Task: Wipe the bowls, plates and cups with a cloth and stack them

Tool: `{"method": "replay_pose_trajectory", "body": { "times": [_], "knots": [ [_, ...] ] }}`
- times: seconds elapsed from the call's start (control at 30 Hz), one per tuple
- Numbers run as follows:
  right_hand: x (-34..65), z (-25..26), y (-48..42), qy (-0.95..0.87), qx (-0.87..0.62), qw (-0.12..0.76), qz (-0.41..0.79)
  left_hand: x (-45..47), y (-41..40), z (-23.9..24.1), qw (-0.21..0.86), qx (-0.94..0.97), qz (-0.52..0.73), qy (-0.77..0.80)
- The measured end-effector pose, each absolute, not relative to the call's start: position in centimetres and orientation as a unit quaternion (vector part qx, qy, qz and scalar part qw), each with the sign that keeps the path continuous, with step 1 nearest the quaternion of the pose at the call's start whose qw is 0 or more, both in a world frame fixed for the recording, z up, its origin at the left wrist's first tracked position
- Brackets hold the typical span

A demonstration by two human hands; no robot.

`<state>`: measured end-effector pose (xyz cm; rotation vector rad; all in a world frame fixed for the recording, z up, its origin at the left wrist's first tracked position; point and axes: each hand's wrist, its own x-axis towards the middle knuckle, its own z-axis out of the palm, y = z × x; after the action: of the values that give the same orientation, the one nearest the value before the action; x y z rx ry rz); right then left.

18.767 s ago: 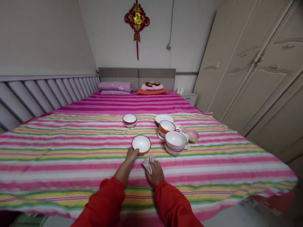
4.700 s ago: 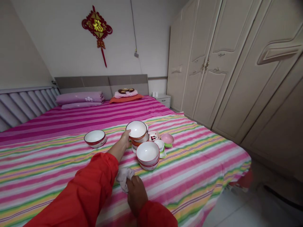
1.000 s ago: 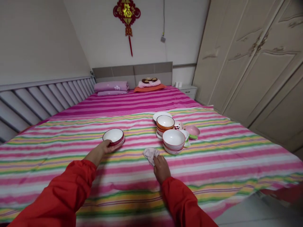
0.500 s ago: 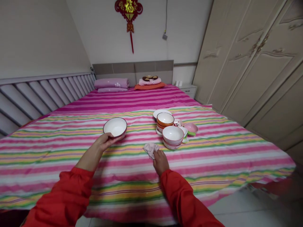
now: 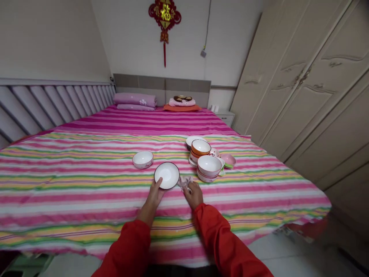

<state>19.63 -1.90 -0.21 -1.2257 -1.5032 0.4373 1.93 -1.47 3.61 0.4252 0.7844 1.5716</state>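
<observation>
Dark-rimmed white bowl and its relation to the 2 hands. The left hand grasps the bowl at its near-left edge, thumb over the rim, other fingers largely hidden; the mouth tilts toward the wearer. The right hand is closed on a crumpled patterned cloth, which lies immediately right of the bowl's rim; whether they touch cannot be told. Being round, the bowl offers no long axis; the short gap from cloth to rim, running right to left, is the governing relation. A pink-rimmed bowl rests beyond and left, nearer the left hand; 2 stacked pink-rimmed bowls stand beyond and right, nearer the right.
</observation>
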Motion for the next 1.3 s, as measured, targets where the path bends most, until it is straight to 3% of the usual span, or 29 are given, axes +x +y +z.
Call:
{"method": "replay_pose_trajectory", "body": {
  "times": [0.33, 0.63, 0.83, 0.97, 1.17, 1.3],
  "knots": [
    [16.9, 4.7, -0.9, -0.514, -0.549, 0.623, 0.215, 1.3, -0.3, 0.4, 0.609, 0.221, 0.675, 0.353],
    [9.3, 4.3, -3.0, -0.792, -0.428, 0.364, 0.238, 0.8, -1.0, 0.6, 0.573, 0.260, 0.668, 0.397],
    [14.8, 3.2, -2.7, -0.886, -0.403, 0.207, 0.096, 1.4, -0.7, 1.0, 0.588, 0.256, 0.663, 0.386],
    [15.5, 3.8, -1.7, -0.889, -0.410, 0.189, 0.079, 1.8, -0.7, 1.4, 0.604, 0.247, 0.661, 0.370],
    [10.5, 4.9, -1.8, -0.809, -0.471, 0.295, 0.192, 1.4, -0.9, 1.3, 0.598, 0.266, 0.667, 0.356],
    [12.5, 4.8, -1.9, -0.874, -0.418, 0.193, 0.153, 1.3, -0.8, 1.0, 0.589, 0.253, 0.671, 0.372]
  ]
}}
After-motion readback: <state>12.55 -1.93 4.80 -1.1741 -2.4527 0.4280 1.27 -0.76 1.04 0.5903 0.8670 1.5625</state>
